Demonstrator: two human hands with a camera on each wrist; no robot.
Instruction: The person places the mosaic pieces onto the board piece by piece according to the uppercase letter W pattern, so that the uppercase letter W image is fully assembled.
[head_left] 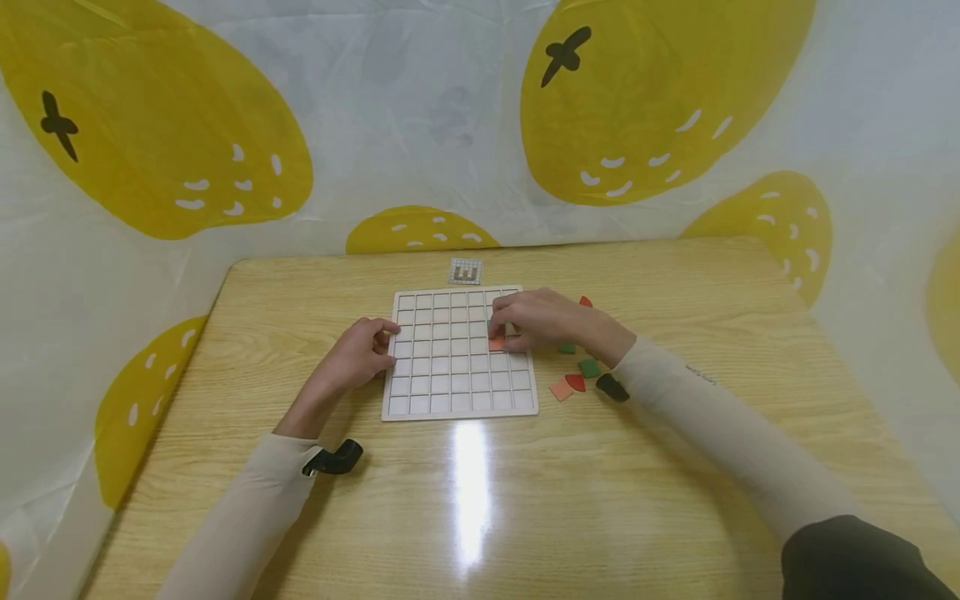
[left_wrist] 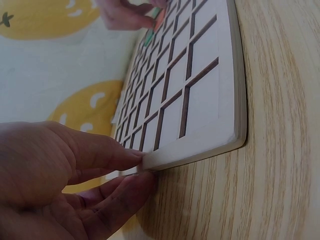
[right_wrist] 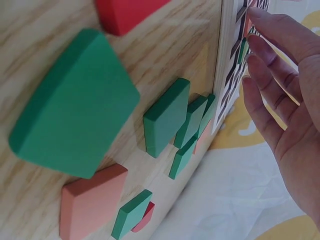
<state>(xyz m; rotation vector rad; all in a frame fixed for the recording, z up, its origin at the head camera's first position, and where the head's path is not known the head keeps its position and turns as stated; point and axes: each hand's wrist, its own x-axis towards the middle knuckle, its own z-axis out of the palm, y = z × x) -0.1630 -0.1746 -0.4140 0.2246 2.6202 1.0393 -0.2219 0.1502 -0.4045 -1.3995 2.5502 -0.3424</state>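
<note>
Several red, green and orange pieces point(head_left: 588, 367) lie on the table point(head_left: 360, 533), right of a gridded board point(head_left: 440, 365). The left hand point(head_left: 358, 353) grips the board's left edge between thumb and fingers. The right hand's point(head_left: 538, 318) fingers pinch an orange tile point(head_left: 496, 343) at their tips, within the board's right half. Beyond lies a patterned card point(head_left: 466, 272).

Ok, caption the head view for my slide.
Left hand at the edge of a grid board, right hand holding an orange tile.
</note>
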